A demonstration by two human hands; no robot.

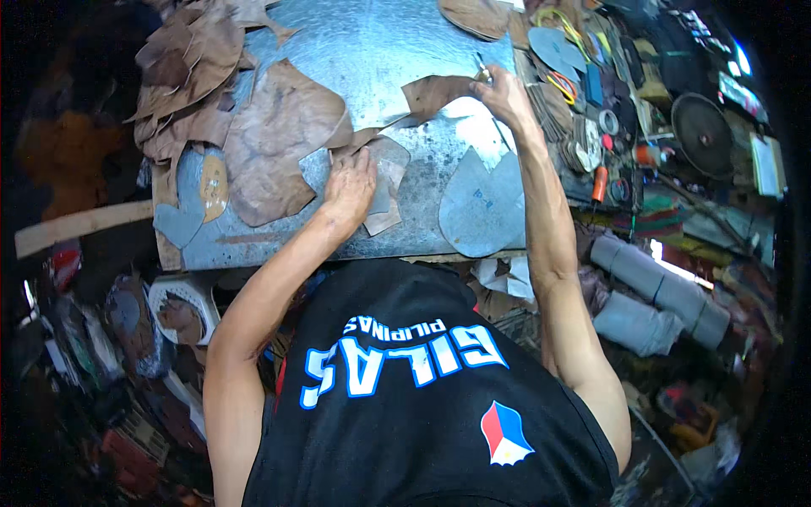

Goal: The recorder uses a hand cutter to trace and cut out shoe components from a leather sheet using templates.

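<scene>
A white bin (158, 297) holds brown scraps (180, 318); a grey pattern (477, 221) bears handwriting. Left fingers (362, 162) press flat on leather pieces (390, 156); right fingers (487, 87) grip a slim tool (482, 66).

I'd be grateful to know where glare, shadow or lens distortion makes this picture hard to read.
Head view: white glare washes out the grey tabletop beside the right hand; head view: the clutter at far left sinks into shadow, and the corners go black; head view: the pale strip at left looks bowed, perhaps from the fisheye lens.
</scene>
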